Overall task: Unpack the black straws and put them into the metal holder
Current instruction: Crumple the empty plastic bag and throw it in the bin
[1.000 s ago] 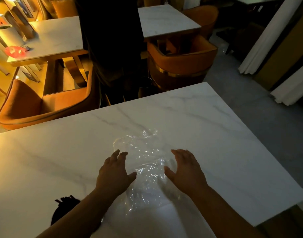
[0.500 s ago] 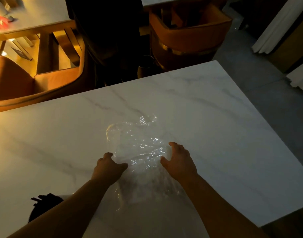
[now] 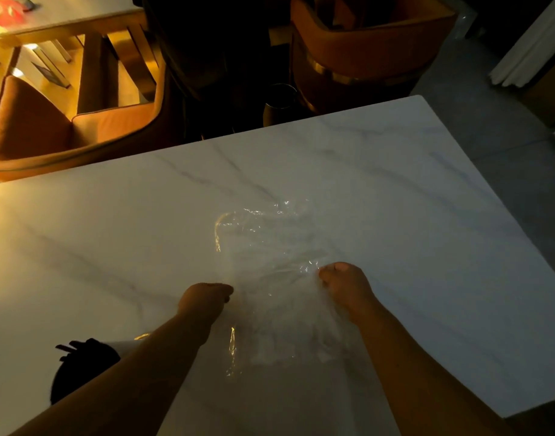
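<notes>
Nearest the camera, low on the left and partly hidden behind the left forearm, a dark bundle of black straws [image 3: 81,369] stands in what looks like a pale holder [image 3: 127,345]; only a sliver of that holder shows, so I cannot tell whether it is the metal one. The straws seem to be out of their wrapping already.

A little farther out, both hands work the empty clear plastic wrapper [image 3: 266,265], which lies spread and crinkled on the marble tabletop [image 3: 427,247]. The left hand [image 3: 204,298] has its grip clenched on the wrapper's near left edge; the right hand [image 3: 343,283] has its grip clenched on the wrapper's right side, where the film puckers toward the knuckles. The far part of the wrapper lies loose and flat.

So the step in hand looks like gathering up the spent packaging, with the task close to done. The next move likely calls for drawing the two fists together to bunch the slippery film, then lifting it clear without sweeping the straws over.

Beyond the tabletop's far edge stand orange chairs [image 3: 50,130] in dim light.
</notes>
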